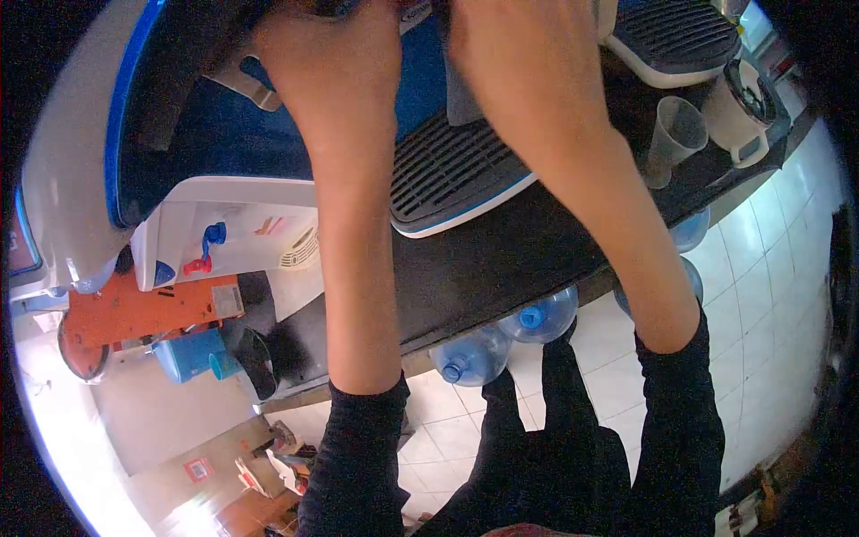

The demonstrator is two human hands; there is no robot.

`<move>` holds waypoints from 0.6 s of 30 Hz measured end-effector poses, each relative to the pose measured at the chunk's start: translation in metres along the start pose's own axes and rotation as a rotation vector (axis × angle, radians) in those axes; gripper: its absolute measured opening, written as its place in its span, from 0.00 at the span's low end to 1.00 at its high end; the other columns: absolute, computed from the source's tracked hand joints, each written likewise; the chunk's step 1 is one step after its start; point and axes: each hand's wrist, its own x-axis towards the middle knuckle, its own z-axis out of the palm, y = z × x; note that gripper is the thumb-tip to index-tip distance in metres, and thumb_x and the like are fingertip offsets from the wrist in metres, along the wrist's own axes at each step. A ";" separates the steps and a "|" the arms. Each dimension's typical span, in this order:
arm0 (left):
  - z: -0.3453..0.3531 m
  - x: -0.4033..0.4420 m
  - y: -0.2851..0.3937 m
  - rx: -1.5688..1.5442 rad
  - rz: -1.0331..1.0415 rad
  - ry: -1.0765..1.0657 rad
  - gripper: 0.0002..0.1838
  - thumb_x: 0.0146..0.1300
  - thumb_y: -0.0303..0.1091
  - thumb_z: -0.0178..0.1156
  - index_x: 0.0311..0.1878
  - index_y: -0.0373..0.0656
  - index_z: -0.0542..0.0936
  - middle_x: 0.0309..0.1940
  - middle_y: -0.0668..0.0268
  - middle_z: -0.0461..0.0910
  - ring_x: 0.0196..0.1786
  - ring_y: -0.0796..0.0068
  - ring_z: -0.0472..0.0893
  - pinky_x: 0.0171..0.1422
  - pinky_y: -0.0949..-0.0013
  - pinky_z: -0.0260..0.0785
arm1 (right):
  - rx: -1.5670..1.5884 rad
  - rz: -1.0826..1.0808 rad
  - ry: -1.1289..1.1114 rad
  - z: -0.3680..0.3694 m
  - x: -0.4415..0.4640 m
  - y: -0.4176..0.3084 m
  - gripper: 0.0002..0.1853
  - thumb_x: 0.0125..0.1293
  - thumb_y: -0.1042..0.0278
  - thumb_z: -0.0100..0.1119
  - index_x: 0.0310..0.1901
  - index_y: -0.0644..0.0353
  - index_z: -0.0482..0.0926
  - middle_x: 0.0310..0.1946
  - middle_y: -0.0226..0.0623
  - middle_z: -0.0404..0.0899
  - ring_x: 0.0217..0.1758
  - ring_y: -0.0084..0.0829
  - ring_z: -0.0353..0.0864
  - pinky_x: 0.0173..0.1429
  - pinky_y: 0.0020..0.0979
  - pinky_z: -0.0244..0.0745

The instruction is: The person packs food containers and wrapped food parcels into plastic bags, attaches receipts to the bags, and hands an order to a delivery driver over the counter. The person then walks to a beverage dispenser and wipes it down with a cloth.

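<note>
Both hands reach up to a dispenser with a dark blue front (268,148), at the top of the view. My left hand (335,67) is against the upper part of that front, beside a light bracket-like piece (249,88) with a hole in it. Its fingers are hidden by the back of the hand and the frame's edge. My right hand (519,54) is to the right, above the black slatted drip tray (447,174). The top edge cuts off its fingers, so any held thing cannot be made out. A grey flap-like part (461,94) hangs between the hands.
On the black counter (483,259) at right stand a clear plastic cup (671,139), a white jug (734,116) and another drip tray (676,40). A dispenser with red and blue taps (208,246) is at left. Large water bottles (470,353) stand below the counter edge.
</note>
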 end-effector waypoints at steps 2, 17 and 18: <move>0.002 0.001 -0.005 -0.024 0.009 -0.010 0.11 0.60 0.26 0.52 0.42 0.28 0.75 0.36 0.53 0.78 0.40 0.67 0.78 0.48 0.70 0.69 | -0.025 0.013 -0.045 -0.003 -0.001 0.000 0.18 0.56 0.77 0.51 0.50 0.56 0.74 0.37 0.46 0.74 0.46 0.45 0.71 0.52 0.45 0.62; 0.009 -0.008 0.008 0.036 0.029 0.031 0.12 0.60 0.28 0.53 0.42 0.28 0.75 0.37 0.52 0.78 0.40 0.67 0.79 0.49 0.70 0.69 | 0.024 -0.008 0.048 -0.009 0.006 0.009 0.20 0.53 0.84 0.49 0.50 0.63 0.73 0.45 0.49 0.69 0.49 0.48 0.69 0.54 0.41 0.64; 0.006 -0.008 0.012 0.053 0.029 0.013 0.12 0.60 0.28 0.53 0.42 0.28 0.75 0.37 0.52 0.78 0.40 0.67 0.79 0.49 0.70 0.69 | -0.030 -0.049 0.024 -0.007 0.005 0.008 0.20 0.53 0.83 0.49 0.50 0.63 0.73 0.45 0.48 0.70 0.49 0.47 0.69 0.54 0.40 0.64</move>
